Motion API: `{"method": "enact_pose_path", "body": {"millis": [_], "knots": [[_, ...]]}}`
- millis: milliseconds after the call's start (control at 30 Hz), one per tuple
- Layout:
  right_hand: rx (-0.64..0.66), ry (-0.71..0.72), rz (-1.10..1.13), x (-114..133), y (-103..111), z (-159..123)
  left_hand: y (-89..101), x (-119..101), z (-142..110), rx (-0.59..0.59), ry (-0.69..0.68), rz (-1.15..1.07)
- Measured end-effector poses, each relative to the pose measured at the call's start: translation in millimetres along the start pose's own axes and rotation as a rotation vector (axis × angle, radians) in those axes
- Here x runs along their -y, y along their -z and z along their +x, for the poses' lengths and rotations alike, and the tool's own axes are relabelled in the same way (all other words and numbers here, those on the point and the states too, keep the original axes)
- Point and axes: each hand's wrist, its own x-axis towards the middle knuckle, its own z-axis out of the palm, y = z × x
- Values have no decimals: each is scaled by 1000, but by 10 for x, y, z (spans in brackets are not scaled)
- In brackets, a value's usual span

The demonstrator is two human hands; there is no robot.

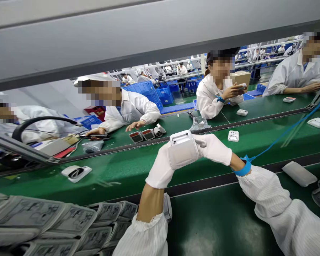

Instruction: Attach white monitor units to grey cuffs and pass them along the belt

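Observation:
Both my hands wear white gloves and meet over the green conveyor belt (122, 170). Between them is a white wrist blood pressure monitor (181, 149) with its grey cuff wrapped round. My left hand (162, 167) comes up from below and grips the cuff's left side. From the right, my right hand (216, 151) closes on the other side, index finger lying along the top. A blue strap (242, 168) with a blue coiled cord circles my right wrist.
Several folded grey cuffs (69, 220) are stacked at the lower left. Loose monitors (233, 136) and cuffs (298, 173) lie along the belt. Co-workers in white coats sit across it. A grey shelf beam (149, 32) spans the top. Blue crates (146, 89) stand behind.

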Motion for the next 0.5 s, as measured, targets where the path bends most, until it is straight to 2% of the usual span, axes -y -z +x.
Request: {"method": "enact_pose_path", "body": {"millis": [133,200,300,400,500], "knots": [[-107,9,6,-129,-98,11,-49,123,63,-128,39,-108],[-111,8,-52,-165,-140,19,-44,197,95,-146,50,-111],[-62,-107,-264,-256,-127,54,18,355,152,-165,114,-98],[-5,-247,-430,-454,78,83,117,579,246,-176,176,-49],[-51,-333,-552,-709,452,43,231,817,420,-174,228,25]]}}
